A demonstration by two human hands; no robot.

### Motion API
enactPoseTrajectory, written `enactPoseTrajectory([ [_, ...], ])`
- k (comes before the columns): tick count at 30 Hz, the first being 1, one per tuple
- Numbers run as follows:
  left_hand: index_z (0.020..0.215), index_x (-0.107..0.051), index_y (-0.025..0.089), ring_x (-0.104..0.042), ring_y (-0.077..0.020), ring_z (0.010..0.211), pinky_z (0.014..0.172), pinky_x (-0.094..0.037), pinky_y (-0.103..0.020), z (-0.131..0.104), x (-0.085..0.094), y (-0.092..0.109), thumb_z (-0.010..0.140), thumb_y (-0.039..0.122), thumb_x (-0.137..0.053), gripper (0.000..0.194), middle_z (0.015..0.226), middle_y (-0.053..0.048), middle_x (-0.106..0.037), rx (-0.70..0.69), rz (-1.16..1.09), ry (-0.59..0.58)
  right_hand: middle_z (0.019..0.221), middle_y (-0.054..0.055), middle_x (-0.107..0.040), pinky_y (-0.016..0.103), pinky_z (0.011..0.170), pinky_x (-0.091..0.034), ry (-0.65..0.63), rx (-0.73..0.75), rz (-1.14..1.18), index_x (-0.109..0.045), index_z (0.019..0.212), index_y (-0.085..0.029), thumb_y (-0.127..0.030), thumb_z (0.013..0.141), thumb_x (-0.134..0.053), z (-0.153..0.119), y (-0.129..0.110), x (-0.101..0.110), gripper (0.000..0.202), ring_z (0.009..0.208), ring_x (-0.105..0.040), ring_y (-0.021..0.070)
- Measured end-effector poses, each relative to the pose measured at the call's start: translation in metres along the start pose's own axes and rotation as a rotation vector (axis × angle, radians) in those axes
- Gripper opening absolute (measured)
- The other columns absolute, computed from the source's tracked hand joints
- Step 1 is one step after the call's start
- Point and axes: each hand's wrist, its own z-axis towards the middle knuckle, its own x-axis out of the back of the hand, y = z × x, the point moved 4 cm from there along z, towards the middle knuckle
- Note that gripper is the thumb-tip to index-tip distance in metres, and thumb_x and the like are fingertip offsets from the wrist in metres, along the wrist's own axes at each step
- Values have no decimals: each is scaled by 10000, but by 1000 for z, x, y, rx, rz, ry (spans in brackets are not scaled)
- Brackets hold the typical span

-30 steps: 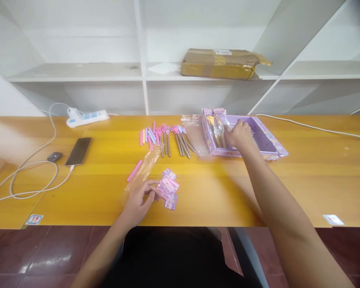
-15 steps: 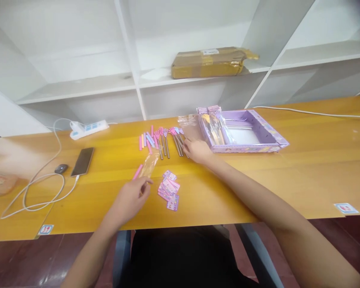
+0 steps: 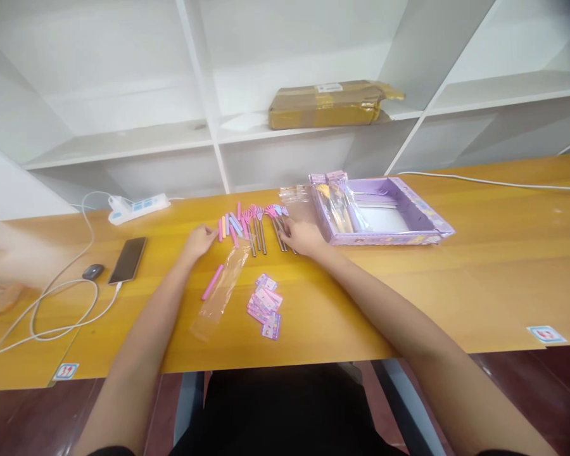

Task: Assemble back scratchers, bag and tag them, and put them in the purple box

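Note:
My left hand (image 3: 201,242) is at the left end of a row of pastel handle tubes, its fingertips closed at the outermost pink tube (image 3: 220,230). My right hand (image 3: 305,238) has its fingers closed at the right-hand group of back scratchers (image 3: 280,229), which have metal rods and pink or blue claw heads; its fingers partly hide the rods. Another group of back scratchers (image 3: 259,233) lies between the hands. Nearer me are a loose pink tube (image 3: 212,282), a clear plastic sleeve (image 3: 225,288) and a pile of small printed cards (image 3: 265,303).
A purple open box (image 3: 384,239) holding bagged back scratchers (image 3: 335,206) stands at the right. On the left are a phone (image 3: 128,259), a mouse (image 3: 93,272), a white cable and a power strip (image 3: 139,208). A taped carton (image 3: 327,106) sits on the shelf behind.
My left hand has moved away from the loose pink tube and plastic sleeve, up to the row of tubes; the sleeve now lies flat. My right hand stays by the back scratchers.

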Motion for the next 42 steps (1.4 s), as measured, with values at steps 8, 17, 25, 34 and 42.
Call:
enactPoseTrajectory([
  [8,1132,-687,205,-720,-292,1080,863,-506,-339,-1,-21,-2,1011,519,-554,362,1149,-137,-786,10,60,77,894,126,-773,318,731,-436,29,-26,69,-677,1029,-189,-450,1065,-512,-1,3,-14,311,849,-702,258],
  [17,1018,-729,184,-740,-332,984,796,-518,-369,-2,-25,1,930,420,-619,275,1064,-163,-800,59,108,76,804,70,-754,300,668,-385,153,-77,246,-674,819,-210,-414,953,-616,1,13,-21,252,734,-651,218],
  [25,865,-662,194,-712,-305,860,767,-472,-358,-12,32,6,1068,417,-429,381,853,-144,-745,15,132,-6,738,34,-656,287,683,-431,393,-86,501,-562,775,-223,-389,992,-501,-5,11,24,280,719,-584,185],
  [34,1160,-620,272,-657,-248,689,645,-453,-352,-221,43,52,1103,467,-385,310,840,-36,-714,-261,-242,-122,624,-72,-347,261,494,-248,139,-14,1386,-614,908,-267,-547,962,-737,-134,-5,58,311,518,-289,116],
  [42,1364,-659,299,-685,-258,996,913,-547,-391,-270,-24,64,1128,339,-403,350,1106,-78,-717,-422,-445,-162,575,-45,-410,295,498,-226,137,-122,1588,-677,927,-246,-618,1070,-504,-234,-11,-10,435,485,-301,131],
])
